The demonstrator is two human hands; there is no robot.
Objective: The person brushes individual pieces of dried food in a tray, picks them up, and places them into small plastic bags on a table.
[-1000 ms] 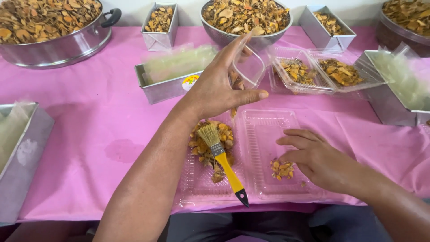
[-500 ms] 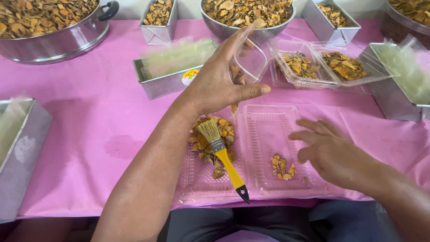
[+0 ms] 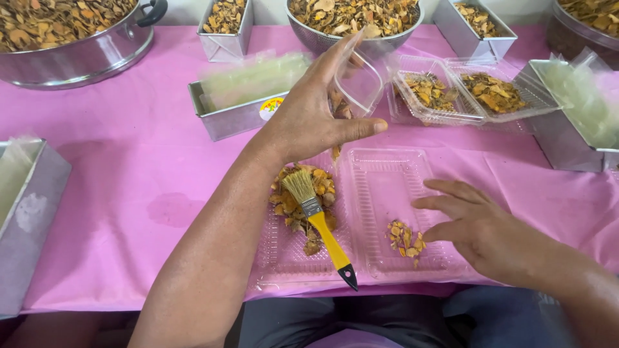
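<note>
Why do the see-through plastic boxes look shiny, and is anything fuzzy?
Head view: soft, even light leaves pale glare on the open clear tray and the clear tub that the left hand tips; shadows are faint; the right hand and the yellow-handled brush look sharp, the far pans slightly softer.

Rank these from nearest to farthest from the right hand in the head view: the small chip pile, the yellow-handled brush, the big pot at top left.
1. small chip pile, just left of the right hand.
2. yellow-handled brush, further left.
3. big pot, far top left.
</note>
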